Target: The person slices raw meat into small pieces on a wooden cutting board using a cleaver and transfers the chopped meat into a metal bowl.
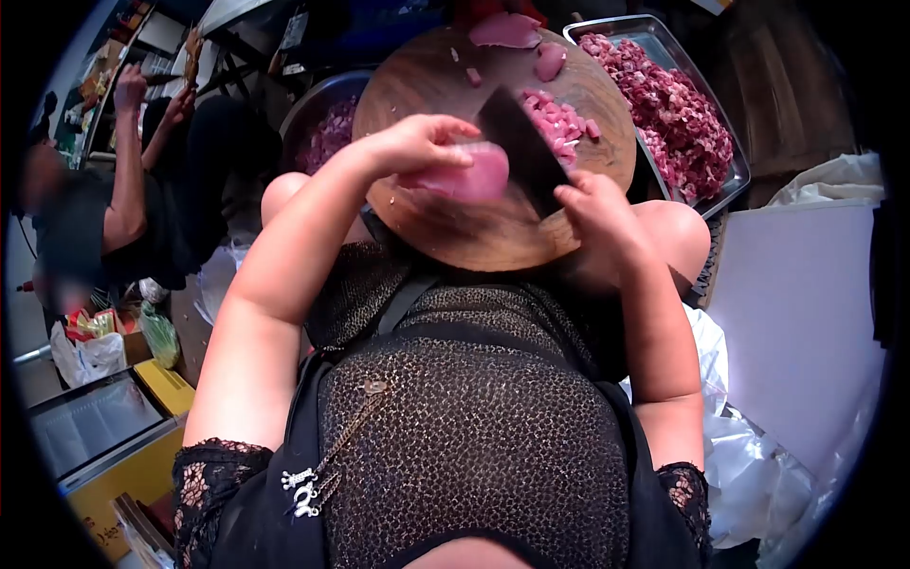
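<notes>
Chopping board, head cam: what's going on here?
The left hand holds a pink slab of meat over the round wooden board, and the right hand grips a cleaver beside it. Small cut pieces lie on the board past the blade, with larger pieces near the far edge. Chopped meat fills much of a metal tray to the right; more sits in a bowl at left. Another person is off to the left.

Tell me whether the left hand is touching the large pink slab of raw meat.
Touching; the head view shows the left hand with its fingers on the pink slab.
</notes>
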Demonstrator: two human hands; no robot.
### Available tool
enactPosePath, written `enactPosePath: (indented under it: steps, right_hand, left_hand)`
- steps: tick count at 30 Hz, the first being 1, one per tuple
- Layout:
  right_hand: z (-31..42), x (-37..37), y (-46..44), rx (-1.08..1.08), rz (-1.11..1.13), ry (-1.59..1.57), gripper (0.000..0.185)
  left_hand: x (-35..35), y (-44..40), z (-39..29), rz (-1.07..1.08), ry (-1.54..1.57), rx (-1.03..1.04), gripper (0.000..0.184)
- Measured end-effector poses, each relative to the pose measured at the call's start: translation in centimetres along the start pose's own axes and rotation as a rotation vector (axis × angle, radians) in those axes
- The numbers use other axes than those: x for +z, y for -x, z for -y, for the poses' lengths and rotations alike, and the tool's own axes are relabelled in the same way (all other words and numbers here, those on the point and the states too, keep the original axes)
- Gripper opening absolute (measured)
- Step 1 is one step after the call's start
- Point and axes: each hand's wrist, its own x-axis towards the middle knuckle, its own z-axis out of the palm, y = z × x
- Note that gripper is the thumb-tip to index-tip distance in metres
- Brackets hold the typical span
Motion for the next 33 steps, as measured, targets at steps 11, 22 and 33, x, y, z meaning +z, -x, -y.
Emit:
enactPosePath:
  steps: [11, 22, 33]
  right_hand:
    - [0.3, 2.0, 2.0, -0.347, -0.269, 0.512, 0.025]
    - [6.1, 3.4, 4.7, -0.478, -0.061, 1.101, 0.022]
    - [7.8, 4.2, 1.5, -0.476, 0.084, 1.406, 0.019]
  left_hand:
    - [1.6, 2.6, 6.8, -0.365, -0.259, -0.051, 0.044]
    - [0.2, 2.0, 10.2, -0.439, 0.212, 0.009, 0.031]
    - [-0.2, 2.1, 10.2, -0.420, 0.142, -0.016, 0.033]
